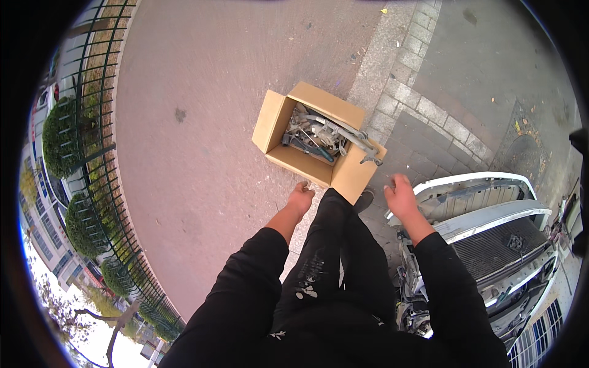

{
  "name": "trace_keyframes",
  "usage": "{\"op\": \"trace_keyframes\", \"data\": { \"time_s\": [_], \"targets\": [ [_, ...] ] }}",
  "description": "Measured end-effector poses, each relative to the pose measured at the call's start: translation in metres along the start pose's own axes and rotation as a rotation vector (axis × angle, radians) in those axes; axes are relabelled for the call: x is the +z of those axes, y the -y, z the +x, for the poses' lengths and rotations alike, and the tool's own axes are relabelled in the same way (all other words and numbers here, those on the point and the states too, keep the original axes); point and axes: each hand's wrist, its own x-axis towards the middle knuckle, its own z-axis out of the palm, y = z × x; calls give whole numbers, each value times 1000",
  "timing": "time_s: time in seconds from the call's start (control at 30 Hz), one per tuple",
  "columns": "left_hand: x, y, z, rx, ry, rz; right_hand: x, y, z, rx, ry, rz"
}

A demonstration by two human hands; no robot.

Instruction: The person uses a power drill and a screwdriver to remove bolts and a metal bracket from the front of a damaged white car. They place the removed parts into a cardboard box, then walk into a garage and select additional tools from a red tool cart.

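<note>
An open cardboard box (pixel 307 167) stands on the pavement in front of my feet with its flaps folded outward. Used metal car parts (pixel 304 126) fill it, and a long grey metal arm (pixel 350 132) sticks out over its right flap. Among the parts lies a tool with a dark green handle (pixel 323 153), perhaps a screwdriver. My left hand (pixel 300 199) hovers near the box's close side, empty, its fingers loosely bent and apart. Right of the box, my right hand (pixel 400 195) hangs in the air, also empty, thumb apart from the half-bent fingers.
On my right lie a dismantled car front end (pixel 491 221) with a radiator (pixel 500 254) and white body panels, close beside my right arm. A green metal fence (pixel 101 153) with bushes runs along the left. A strip of pale paving stones (pixel 408 92) crosses the ground ahead.
</note>
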Motion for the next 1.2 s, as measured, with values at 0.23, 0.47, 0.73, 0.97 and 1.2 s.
{"op": "trace_keyframes", "data": {
  "time_s": [0.23, 0.47, 0.73, 0.97, 1.2],
  "targets": [
    [-115, 63, -173, 76, 99, 818, -117, -1, -192, 47, 222, -247],
    [-187, 149, -256, -46, 351, 1129, -248, -3, -262, 261, -12, -118],
    [-152, 41, -227, 343, 233, 1100, -302, -21, -246, 407, -6, 249],
    [-20, -270, -269, 458, -4, 1049, -365, -39, -166, 376, 202, 36],
    [256, -497, -333, 534, 388, 1009, -551, -99, -108, 249, 59, 157]
  ]
}}
